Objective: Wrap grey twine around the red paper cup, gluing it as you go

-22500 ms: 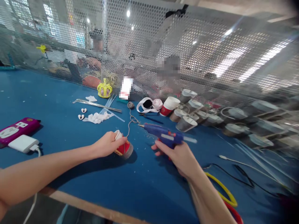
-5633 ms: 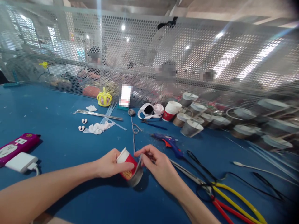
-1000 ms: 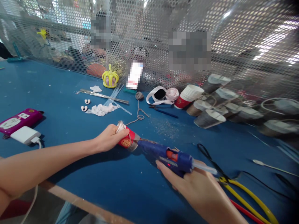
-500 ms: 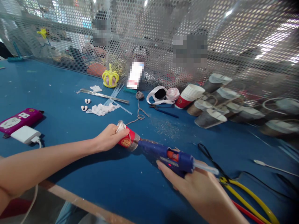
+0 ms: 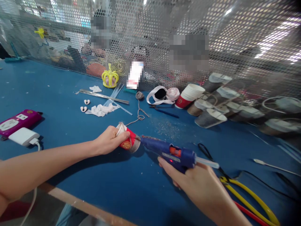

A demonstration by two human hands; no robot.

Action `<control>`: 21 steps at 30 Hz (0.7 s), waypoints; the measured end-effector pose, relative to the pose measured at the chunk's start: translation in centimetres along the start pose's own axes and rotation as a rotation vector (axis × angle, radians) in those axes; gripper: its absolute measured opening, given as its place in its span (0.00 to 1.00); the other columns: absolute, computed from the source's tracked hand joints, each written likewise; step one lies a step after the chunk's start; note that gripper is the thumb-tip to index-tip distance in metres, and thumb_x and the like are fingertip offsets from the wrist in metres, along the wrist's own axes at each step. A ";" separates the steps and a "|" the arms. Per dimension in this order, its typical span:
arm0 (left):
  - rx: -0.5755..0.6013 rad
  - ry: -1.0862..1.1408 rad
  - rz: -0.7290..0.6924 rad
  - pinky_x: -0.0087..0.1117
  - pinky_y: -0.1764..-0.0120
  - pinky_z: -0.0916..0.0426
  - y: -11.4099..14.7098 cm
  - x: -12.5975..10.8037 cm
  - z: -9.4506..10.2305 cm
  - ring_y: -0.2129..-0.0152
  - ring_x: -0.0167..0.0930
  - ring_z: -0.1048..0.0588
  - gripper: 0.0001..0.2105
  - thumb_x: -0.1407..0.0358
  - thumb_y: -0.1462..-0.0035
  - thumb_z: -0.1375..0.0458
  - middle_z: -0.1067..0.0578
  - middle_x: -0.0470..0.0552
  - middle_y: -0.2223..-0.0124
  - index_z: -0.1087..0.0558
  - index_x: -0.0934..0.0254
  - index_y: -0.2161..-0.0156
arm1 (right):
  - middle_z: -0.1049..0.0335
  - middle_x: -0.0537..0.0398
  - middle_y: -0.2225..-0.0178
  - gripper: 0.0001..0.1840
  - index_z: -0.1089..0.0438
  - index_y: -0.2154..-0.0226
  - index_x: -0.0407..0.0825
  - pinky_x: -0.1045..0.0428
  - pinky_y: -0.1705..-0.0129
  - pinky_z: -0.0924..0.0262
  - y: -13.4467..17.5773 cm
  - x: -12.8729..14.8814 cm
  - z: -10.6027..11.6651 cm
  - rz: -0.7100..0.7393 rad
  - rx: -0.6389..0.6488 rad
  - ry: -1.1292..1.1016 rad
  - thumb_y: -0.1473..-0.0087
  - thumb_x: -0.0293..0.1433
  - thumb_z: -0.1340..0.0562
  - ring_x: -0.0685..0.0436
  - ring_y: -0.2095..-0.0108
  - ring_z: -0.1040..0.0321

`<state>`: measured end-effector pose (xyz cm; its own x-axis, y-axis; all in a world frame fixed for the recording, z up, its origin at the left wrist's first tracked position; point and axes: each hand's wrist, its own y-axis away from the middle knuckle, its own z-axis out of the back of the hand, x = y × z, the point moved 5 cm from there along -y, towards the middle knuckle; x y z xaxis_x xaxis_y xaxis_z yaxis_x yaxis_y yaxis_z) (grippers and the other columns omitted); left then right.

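A yellow crown-shaped ornament (image 5: 110,79) stood near the perforated screen (image 5: 150,22) across the blue table (image 5: 94,188) from me. To my left lay a purple case (image 5: 30,118), a white charger (image 5: 23,136) just beside it, while blue-handled pliers (image 5: 166,112) rested near a pale pink roll (image 5: 173,94).

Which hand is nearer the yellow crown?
Left. The left hand, holding the red cup, is on the near side of the yellow crown; the right hand, gripping the glue gun, is farther off, toward the right.
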<state>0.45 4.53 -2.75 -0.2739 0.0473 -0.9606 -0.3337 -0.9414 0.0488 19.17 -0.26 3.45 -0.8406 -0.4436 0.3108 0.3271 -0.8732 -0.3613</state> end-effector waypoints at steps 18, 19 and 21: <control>0.023 -0.099 -0.069 0.24 0.78 0.47 0.2 -0.5 -0.1 0.82 0.23 0.43 0.20 0.57 0.45 0.55 0.39 0.45 0.80 0.29 0.72 0.73 | 0.41 0.59 0.90 0.15 0.31 0.81 0.51 0.55 0.84 0.48 0.1 -0.2 0.1 -0.085 0.054 -0.087 0.50 0.34 0.48 0.49 0.86 0.42; 0.024 -0.103 -0.075 0.24 0.78 0.47 0.2 -0.6 -0.2 0.82 0.23 0.43 0.20 0.57 0.44 0.56 0.39 0.45 0.80 0.29 0.72 0.73 | 0.40 0.59 0.89 0.15 0.31 0.81 0.50 0.55 0.85 0.48 0.2 -0.3 0.0 -0.090 0.058 -0.090 0.50 0.34 0.47 0.50 0.86 0.42; 0.028 -0.108 -0.078 0.24 0.78 0.46 0.2 -0.7 -0.2 0.82 0.23 0.43 0.20 0.57 0.44 0.56 0.39 0.45 0.80 0.29 0.72 0.73 | 0.39 0.58 0.88 0.14 0.31 0.81 0.50 0.55 0.84 0.48 0.3 -0.4 0.0 -0.105 0.060 -0.091 0.50 0.33 0.47 0.50 0.86 0.42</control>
<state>0.74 4.23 -2.17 -0.3411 0.1568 -0.9269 -0.3825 -0.9238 -0.0156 19.59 -0.33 3.27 -0.8300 -0.3631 0.4235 0.2668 -0.9251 -0.2703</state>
